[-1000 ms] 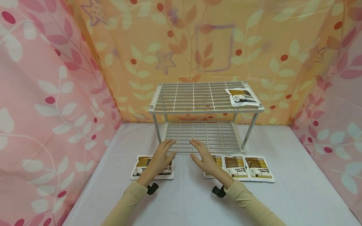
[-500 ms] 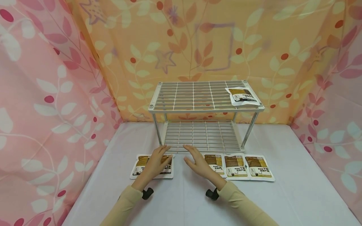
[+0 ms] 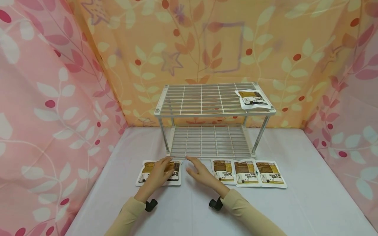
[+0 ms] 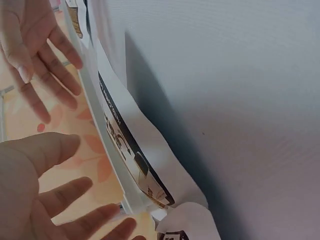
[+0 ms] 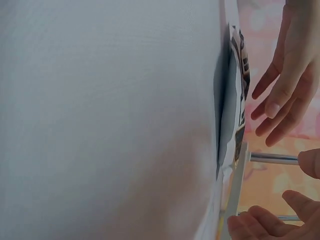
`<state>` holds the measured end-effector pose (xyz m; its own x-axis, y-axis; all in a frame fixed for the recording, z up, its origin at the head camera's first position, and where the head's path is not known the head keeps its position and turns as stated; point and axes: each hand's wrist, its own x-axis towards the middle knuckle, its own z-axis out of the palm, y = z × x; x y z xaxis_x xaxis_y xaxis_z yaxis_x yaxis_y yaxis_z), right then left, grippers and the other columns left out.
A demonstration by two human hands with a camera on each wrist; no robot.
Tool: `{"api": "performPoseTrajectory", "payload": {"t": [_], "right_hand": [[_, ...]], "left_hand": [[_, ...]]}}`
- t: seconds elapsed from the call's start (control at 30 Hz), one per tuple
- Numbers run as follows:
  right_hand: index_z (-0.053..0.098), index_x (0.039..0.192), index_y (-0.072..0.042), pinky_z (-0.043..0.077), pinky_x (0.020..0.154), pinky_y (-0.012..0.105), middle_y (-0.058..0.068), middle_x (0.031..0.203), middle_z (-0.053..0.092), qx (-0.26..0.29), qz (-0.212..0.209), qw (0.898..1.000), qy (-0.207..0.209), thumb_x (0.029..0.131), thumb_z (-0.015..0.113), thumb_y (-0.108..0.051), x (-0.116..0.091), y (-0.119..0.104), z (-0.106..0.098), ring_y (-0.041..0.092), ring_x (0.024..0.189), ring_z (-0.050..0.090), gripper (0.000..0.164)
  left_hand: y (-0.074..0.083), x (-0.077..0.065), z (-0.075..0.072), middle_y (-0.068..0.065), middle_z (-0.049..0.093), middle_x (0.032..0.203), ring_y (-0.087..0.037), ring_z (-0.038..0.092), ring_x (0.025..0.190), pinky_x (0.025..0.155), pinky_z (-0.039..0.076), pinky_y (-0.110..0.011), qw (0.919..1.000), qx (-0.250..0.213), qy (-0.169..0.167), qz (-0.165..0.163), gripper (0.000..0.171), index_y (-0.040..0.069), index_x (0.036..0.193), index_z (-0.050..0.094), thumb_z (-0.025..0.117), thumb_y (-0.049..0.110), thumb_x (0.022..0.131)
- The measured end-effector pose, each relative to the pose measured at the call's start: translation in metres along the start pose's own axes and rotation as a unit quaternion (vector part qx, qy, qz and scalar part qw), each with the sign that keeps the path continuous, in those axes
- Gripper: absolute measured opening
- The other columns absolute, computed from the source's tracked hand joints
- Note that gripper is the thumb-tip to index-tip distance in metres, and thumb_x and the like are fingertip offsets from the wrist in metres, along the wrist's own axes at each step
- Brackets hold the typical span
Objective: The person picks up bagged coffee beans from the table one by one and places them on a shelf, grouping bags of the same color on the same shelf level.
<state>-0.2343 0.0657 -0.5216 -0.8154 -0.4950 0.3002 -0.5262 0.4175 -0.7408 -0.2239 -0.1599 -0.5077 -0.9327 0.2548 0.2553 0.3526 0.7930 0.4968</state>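
Observation:
My left hand hovers over the flat pouches on the left, fingers loosely extended and holding nothing. A white pouch with a brown and gold label shows beside it, partly hidden by the hand. My right hand is held to the left of the right-hand row, its fingers spread and without an object. That row has a left pouch, a middle pouch and a right pouch lying side by side. In the left wrist view, a pouch lies beyond my relaxed left fingers.
Behind the hands stands a two-tier white wire rack on metal legs. Another pouch lies at the right end of its upper shelf. A white cloth covers the table. Patterned curtains close in the back and sides.
Both hands have drawn back a little from the rack and shifted left, with the left hand now lower over the left pouches. The pouches and rack have stayed in place.

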Motion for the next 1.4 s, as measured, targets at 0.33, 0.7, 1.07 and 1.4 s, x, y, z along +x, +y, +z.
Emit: {"api": "performPoseTrajectory", "payload": {"t": [0.33,0.7,1.07,1.4], "right_hand": [[0.036,0.14,-0.002,0.042,0.096,0.048,0.022,0.132,0.047,0.046,0.031,0.998,-0.031,0.095,0.052,-0.023,0.002,0.001,0.016,0.035,0.12,0.048,0.052],[0.037,0.139,-0.003,0.05,0.086,0.04,0.021,0.128,0.051,0.071,0.063,0.994,-0.051,0.096,0.05,-0.023,0.006,0.002,0.023,0.03,0.106,0.057,0.05],[0.038,0.139,-0.002,0.051,0.085,0.036,0.022,0.126,0.053,0.08,0.059,0.994,-0.055,0.095,0.052,-0.02,0.007,0.003,0.027,0.028,0.102,0.06,0.049],[0.041,0.137,-0.003,0.052,0.082,0.032,0.023,0.126,0.053,0.096,0.056,0.993,-0.044,0.092,0.056,-0.016,0.009,0.003,0.032,0.026,0.095,0.062,0.049]], "left_hand": [[0.001,-0.003,-0.006,-0.024,0.05,0.128,-0.041,0.047,0.117,0.095,0.041,-0.054,0.9978,0.034,-0.031,-0.048,0.054,0.003,0.13,0.051,0.068,0.024,0.083],[0.001,-0.005,-0.005,-0.022,0.06,0.114,-0.039,0.051,0.107,0.091,0.042,-0.052,0.997,0.065,-0.028,-0.032,0.053,0.001,0.125,0.055,0.072,0.022,0.079],[0.007,-0.007,-0.003,-0.024,0.058,0.119,-0.042,0.049,0.11,0.091,0.043,-0.053,0.9967,0.046,-0.042,-0.052,0.053,0.001,0.126,0.053,0.07,0.023,0.081],[0.015,-0.008,-0.001,-0.024,0.053,0.125,-0.043,0.05,0.109,0.089,0.044,-0.055,0.9938,0.03,-0.077,-0.075,0.056,0.002,0.13,0.049,0.069,0.024,0.083]]}}
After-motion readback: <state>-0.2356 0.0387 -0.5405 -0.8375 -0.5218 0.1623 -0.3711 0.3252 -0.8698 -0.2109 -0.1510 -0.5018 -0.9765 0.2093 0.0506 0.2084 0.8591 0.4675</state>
